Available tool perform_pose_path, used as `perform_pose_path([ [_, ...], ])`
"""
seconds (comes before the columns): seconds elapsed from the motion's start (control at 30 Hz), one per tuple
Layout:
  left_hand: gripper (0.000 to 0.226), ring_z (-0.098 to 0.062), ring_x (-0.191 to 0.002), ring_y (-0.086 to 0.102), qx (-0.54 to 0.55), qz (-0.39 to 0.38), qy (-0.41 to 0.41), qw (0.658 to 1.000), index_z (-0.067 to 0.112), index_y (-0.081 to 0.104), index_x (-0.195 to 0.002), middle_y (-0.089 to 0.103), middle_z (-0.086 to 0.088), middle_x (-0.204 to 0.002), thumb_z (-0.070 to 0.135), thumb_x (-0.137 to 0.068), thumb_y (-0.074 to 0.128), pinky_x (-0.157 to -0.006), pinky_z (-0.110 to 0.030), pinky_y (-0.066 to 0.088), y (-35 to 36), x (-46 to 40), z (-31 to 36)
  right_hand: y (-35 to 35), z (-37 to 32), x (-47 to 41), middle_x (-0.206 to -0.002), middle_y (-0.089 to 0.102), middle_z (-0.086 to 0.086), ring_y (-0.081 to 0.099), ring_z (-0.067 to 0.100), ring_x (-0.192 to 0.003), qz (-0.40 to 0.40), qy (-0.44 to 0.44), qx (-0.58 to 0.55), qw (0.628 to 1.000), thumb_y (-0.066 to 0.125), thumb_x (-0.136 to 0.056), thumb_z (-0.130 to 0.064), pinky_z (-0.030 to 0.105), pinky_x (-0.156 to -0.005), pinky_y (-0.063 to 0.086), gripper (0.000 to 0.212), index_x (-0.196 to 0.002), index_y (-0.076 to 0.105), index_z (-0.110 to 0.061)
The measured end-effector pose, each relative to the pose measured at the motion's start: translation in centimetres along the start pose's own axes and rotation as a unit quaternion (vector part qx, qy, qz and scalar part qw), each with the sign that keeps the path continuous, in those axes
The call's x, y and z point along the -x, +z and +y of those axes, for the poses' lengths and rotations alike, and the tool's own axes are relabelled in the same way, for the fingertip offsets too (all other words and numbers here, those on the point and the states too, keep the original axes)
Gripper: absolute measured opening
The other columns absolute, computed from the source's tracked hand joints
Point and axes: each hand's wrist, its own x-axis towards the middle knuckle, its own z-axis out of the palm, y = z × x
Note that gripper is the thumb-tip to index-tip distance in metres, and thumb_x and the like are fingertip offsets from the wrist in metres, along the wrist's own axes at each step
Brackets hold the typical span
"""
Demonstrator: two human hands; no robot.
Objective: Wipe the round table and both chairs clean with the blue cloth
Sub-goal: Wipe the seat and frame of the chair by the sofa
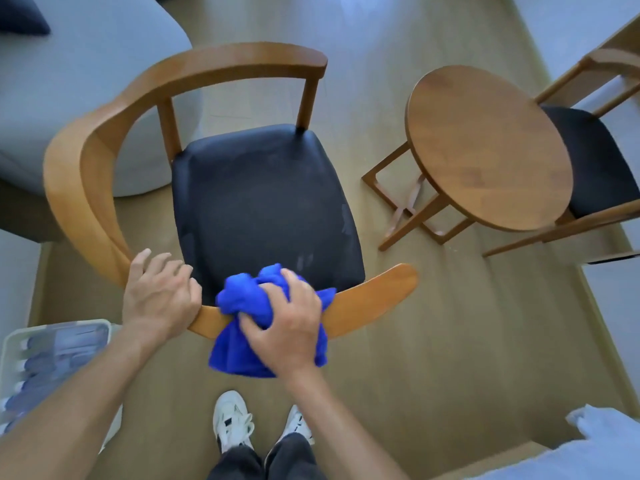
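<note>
While my left hand (157, 296) gripped the near chair (266, 199) rail | right hand (289, 320) clutched the blue cloth (249, 327) against it | table (485, 147) stood apart.

We're in a home here, a living or bedroom corner by the look of it: pale wood-look flooring (433, 341) underfoot, a grey upholstered sofa (86, 98) with a dark cushion (20, 15) at ten o'clock, a small round wooden table (485, 147) at two o'clock flanked by curved-back wooden armchairs, and white bedding (595, 441) at five o'clock.
</note>
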Motion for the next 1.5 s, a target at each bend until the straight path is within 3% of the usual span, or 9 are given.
perform_pose_path([
  [0.1, 0.043, -0.039, -0.094, 0.065, 0.018, 0.054, 0.041, 0.998, -0.004, 0.065, -0.079, 0.068, -0.018, -0.078, 0.022, -0.081, 0.031, -0.101, -0.049, 0.03, -0.2, 0.4, -0.8, 3.2, -5.5, 2.2, -0.13, 0.055, 0.009, 0.052, 0.027, -0.115, -0.04, -0.065, -0.043, 0.996, 0.068, -0.074, -0.046, 0.044, -0.103, 0.039, 0.039, -0.103, 0.063, -0.021],
  [0.27, 0.041, -0.038, -0.091, 0.064, 0.023, 0.08, 0.028, 0.996, -0.004, 0.065, -0.079, 0.067, -0.018, -0.076, 0.015, -0.082, 0.029, -0.101, -0.051, 0.035, -0.4, 0.2, -0.2, -3.9, 6.3, 0.5, -0.125, 0.058, 0.021, 0.057, 0.036, -0.111, -0.072, -0.22, -0.001, 0.973, 0.072, -0.077, -0.021, 0.05, -0.095, 0.044, 0.027, -0.101, 0.073, -0.007],
  [0.43, 0.037, -0.037, -0.086, 0.061, 0.02, 0.051, 0.008, 0.998, 0.0, 0.063, -0.072, 0.064, -0.015, -0.071, 0.014, -0.083, 0.031, -0.101, -0.051, 0.033, -0.6, 0.1, 0.1, -10.1, 15.8, -4.2, -0.136, 0.047, -0.001, 0.05, 0.021, -0.122, 0.029, 0.129, -0.019, 0.991, 0.072, -0.082, -0.017, 0.046, -0.098, 0.045, 0.029, -0.11, 0.064, -0.019],
  [0.53, 0.037, -0.036, -0.089, 0.059, 0.001, 0.013, 0.003, 1.0, 0.002, 0.064, -0.074, 0.066, -0.014, -0.076, 0.017, -0.084, 0.031, -0.103, -0.048, 0.029, -0.8, 0.2, 0.2, -7.8, 12.9, -3.9, -0.138, 0.047, 0.0, 0.048, 0.025, -0.125, 0.088, 0.183, 0.013, 0.979, 0.069, -0.08, -0.021, 0.045, -0.094, 0.047, 0.03, -0.109, 0.063, -0.018],
  [0.8, 0.022, -0.035, -0.078, 0.062, 0.001, 0.047, 0.032, 0.998, 0.002, 0.061, -0.074, 0.062, -0.014, -0.07, 0.013, -0.072, 0.043, -0.098, -0.046, 0.034, 0.1, 0.3, -1.1, 3.5, -4.7, 2.9, -0.136, 0.054, 0.012, 0.052, 0.033, -0.122, -0.011, -0.064, 0.019, 0.998, 0.067, -0.073, -0.04, 0.051, -0.106, 0.038, 0.039, -0.106, 0.065, -0.02],
  [0.97, 0.043, -0.036, -0.078, 0.061, -0.024, 0.077, 0.062, 0.995, 0.002, 0.063, -0.074, 0.061, -0.014, -0.069, 0.016, -0.084, 0.023, -0.095, -0.048, 0.035, -0.7, 0.2, -0.8, -3.1, 5.0, 1.0, -0.131, 0.057, 0.019, 0.056, 0.035, -0.118, -0.108, -0.261, -0.006, 0.959, 0.071, -0.077, -0.031, 0.049, -0.099, 0.044, 0.037, -0.109, 0.072, -0.013],
  [1.2, 0.076, -0.031, -0.103, 0.054, -0.057, -0.037, 0.086, 0.994, 0.01, 0.064, -0.09, 0.064, -0.007, -0.092, 0.024, -0.078, -0.01, -0.111, -0.043, 0.018, -1.7, 0.3, -0.7, -10.1, 16.1, -3.7, -0.142, 0.046, 0.005, 0.047, 0.026, -0.127, 0.041, 0.166, 0.003, 0.985, 0.072, -0.083, -0.022, 0.048, -0.099, 0.045, 0.037, -0.118, 0.062, -0.017],
  [1.3, 0.069, -0.024, -0.104, 0.056, -0.041, -0.03, 0.041, 0.998, 0.015, 0.064, -0.089, 0.067, -0.002, -0.092, 0.029, -0.083, -0.003, -0.11, -0.041, 0.017, -1.4, 0.1, -0.2, -6.0, 11.0, -1.7, -0.137, 0.051, 0.014, 0.048, 0.033, -0.125, 0.095, 0.112, 0.053, 0.988, 0.074, -0.076, -0.021, 0.051, -0.099, 0.043, 0.039, -0.113, 0.066, -0.012],
  [1.5, 0.031, -0.02, -0.098, 0.059, 0.076, -0.128, -0.021, 0.989, 0.02, 0.061, -0.095, 0.068, 0.001, -0.092, 0.028, -0.099, 0.031, -0.1, -0.032, 0.028, -1.9, -1.1, 0.5, 0.4, -1.0, 3.1, -0.134, 0.055, 0.01, 0.054, 0.03, -0.116, -0.018, -0.029, -0.047, 0.998, 0.063, -0.07, -0.032, 0.044, -0.105, 0.04, 0.038, -0.106, 0.067, -0.019],
])
